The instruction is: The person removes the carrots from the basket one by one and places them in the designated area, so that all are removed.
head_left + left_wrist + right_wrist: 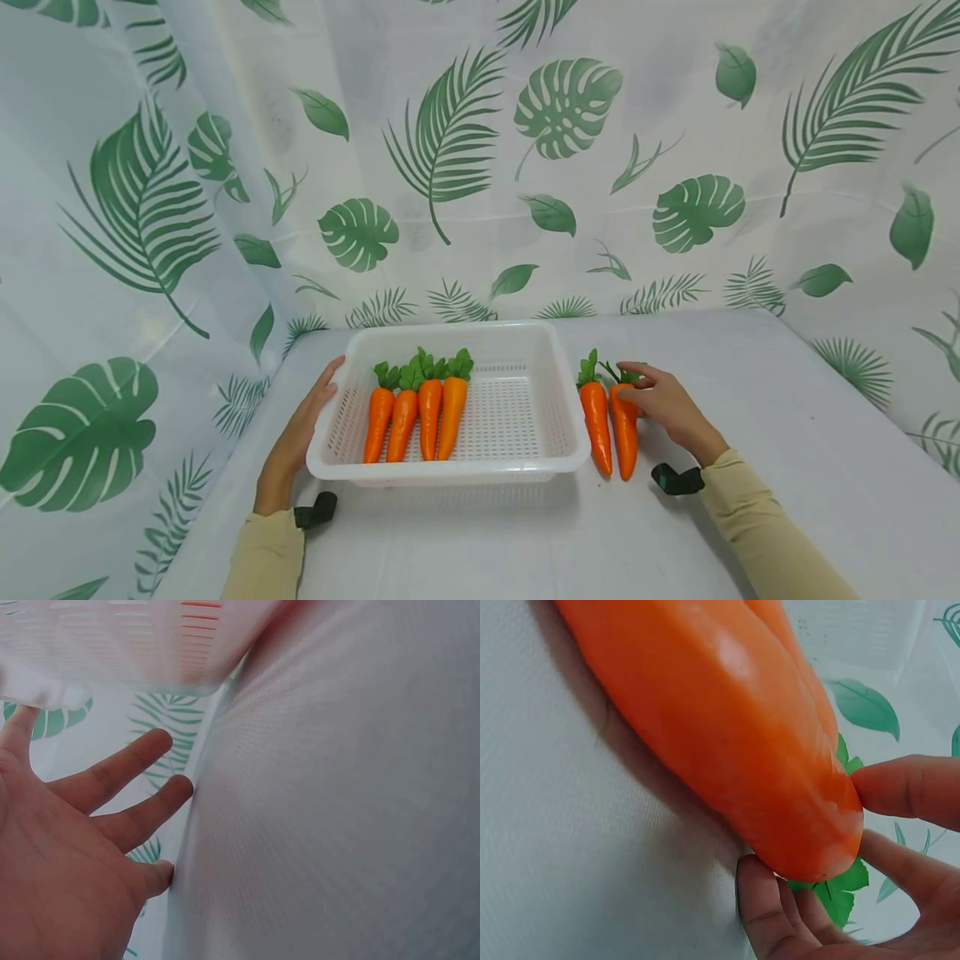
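A white plastic basket [450, 469] stands on the table with several orange carrots [402, 421] side by side in its left half, green tops toward the back. My left hand [303, 429] touches the basket's left rim, its fingers spread and fairly straight in the left wrist view. To the right of the basket, two more carrots lie on the table. The nearer one to the basket is a carrot [596, 427] that nothing holds. Around the thick leafy end of the outer carrot [727, 727], my right hand [672, 410] pinches with thumb and fingers.
A white cloth covers the table [465, 550]. Behind and to the left hangs a white curtain [480, 275] printed with green leaves. Black straps [677, 480] with small devices sit at both wrists.
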Demonstrator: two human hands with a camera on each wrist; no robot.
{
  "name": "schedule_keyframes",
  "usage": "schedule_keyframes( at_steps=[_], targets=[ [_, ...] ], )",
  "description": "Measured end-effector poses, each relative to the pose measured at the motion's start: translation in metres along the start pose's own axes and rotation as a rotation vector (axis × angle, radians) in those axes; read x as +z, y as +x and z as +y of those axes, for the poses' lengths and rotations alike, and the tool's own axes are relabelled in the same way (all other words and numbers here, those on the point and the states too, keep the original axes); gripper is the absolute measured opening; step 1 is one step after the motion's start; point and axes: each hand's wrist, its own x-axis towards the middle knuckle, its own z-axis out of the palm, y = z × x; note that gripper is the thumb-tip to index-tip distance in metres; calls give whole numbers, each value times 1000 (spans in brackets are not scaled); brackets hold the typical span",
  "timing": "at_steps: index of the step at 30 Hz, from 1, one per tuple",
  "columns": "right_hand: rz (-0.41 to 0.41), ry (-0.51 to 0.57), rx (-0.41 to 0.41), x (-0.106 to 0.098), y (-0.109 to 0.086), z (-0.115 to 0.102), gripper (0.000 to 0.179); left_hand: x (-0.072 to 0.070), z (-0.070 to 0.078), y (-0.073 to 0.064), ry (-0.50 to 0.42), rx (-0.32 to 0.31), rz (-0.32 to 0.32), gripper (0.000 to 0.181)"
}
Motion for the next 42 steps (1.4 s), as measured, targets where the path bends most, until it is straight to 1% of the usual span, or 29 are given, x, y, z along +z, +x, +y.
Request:
schedule_keyframes(
  at_steps=[5,13,19,28,31,42],
  targets=[
    [18,-26,-7,1,1,1,61,0,0,0,9,-3,5,60],
    [19,-73,35,4,0,-1,58,0,-4,1,10,-4,6,60],
    [34,-90,29,5,-1,1,56,0,-4,0,16,-7,8,60],
    [78,-56,33,7,0,6,56,1,-2,0,15,-14,7,60],
    [81,-47,22,8,0,6,56,1,-1,0,21,-13,11,60],
    [75,-31,27,7,0,2,59,0,1,0,21,-12,8,60]
  ],
)
